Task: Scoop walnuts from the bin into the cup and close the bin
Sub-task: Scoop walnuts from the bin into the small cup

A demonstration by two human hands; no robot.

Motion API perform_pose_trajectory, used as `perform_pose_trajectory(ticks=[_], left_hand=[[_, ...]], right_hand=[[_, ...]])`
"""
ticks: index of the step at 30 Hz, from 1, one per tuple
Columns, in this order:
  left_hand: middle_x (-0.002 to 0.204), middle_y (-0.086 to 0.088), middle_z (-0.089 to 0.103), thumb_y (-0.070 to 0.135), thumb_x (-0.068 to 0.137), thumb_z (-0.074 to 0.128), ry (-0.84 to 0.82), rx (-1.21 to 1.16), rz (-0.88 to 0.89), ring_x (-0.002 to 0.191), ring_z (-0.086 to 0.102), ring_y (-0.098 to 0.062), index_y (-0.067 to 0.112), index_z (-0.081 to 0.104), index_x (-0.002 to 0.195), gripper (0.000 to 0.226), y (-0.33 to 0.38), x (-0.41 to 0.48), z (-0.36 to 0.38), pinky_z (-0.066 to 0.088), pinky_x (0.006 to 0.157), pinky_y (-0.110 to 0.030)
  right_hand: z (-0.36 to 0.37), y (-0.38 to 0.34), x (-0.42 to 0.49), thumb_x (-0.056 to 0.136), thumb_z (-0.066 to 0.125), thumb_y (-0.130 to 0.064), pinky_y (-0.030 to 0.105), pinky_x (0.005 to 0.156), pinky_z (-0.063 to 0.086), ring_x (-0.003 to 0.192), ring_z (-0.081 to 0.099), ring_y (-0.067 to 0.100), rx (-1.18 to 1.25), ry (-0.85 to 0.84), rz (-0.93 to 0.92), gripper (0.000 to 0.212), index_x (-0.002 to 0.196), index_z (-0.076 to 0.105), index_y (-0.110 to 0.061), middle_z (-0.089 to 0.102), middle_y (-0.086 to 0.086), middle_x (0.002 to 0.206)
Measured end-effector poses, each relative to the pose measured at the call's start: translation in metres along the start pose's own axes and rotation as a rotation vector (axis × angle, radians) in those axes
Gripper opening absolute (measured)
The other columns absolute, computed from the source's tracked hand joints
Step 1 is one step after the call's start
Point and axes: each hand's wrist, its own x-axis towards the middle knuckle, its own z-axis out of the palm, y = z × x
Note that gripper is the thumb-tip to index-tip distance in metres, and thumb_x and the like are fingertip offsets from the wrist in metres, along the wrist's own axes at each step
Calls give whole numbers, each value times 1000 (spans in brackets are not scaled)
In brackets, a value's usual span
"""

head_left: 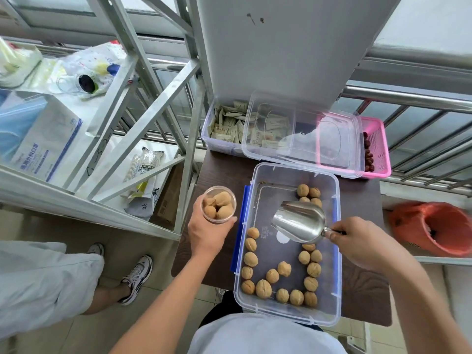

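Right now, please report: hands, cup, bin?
Left hand holds cup, walnuts inside. Right hand holds scoop, empty, over open bin. Lid off, behind bin.

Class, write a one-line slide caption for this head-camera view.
Left hand holds a cup of walnuts beside the open bin; right hand holds an empty metal scoop over it.

Right hand (362, 241) hides the shiny metal scoop's (300, 221) handle; the print on the small sachets (229, 123), upper middle, seems too tiny to read.
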Motion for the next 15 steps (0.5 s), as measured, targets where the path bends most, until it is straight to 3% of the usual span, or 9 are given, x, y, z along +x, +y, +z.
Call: perform_pose_trajectory(ticks=[2,5,7,9,11,15], left_hand=[[114,31,62,33,59,103,33,-12,-24,110,60,15,54,49,132,93,-3,0,2,48,92,-12],[128,8,68,35,59,103,63,-1,-58,118,67,-18,30,56,141,94,-6,3,6,55,102,-38],[127,9,69,38,59,102,62,16,-56,116,67,-19,31,55,140,94,-7,4,7,56,101,-41],[115,29,66,37,58,102,52,29,-7,106,65,-9,42,54,131,88,-3,2,8,56,93,-34],[106,47,58,36,56,102,10,48,32,97,56,6,49,52,125,87,-1,0,8,49,84,-21],[99,47,55,41,54,102,-42,64,30,92,52,25,51,51,125,88,1,-7,8,35,77,-1]], right_hand=[[11,13,5,99,53,-34,31,56,39,61,52,21,-15,-15,65,40,65,56,-12,58,3,61],[26,24,5,102,46,-33,33,64,43,83,63,31,-10,-45,161,35,78,59,-11,65,11,84],[36,31,4,103,41,-30,31,70,43,90,63,33,8,-41,198,35,76,55,-13,64,13,91],[48,36,5,103,42,-30,32,71,44,81,57,30,70,-53,199,36,74,52,-13,59,9,82],[59,36,5,102,40,-29,35,77,50,80,56,30,95,-56,211,32,86,59,-10,59,8,83],[73,26,9,101,33,-10,37,83,51,96,64,32,153,-94,239,34,115,63,-3,64,14,108]])
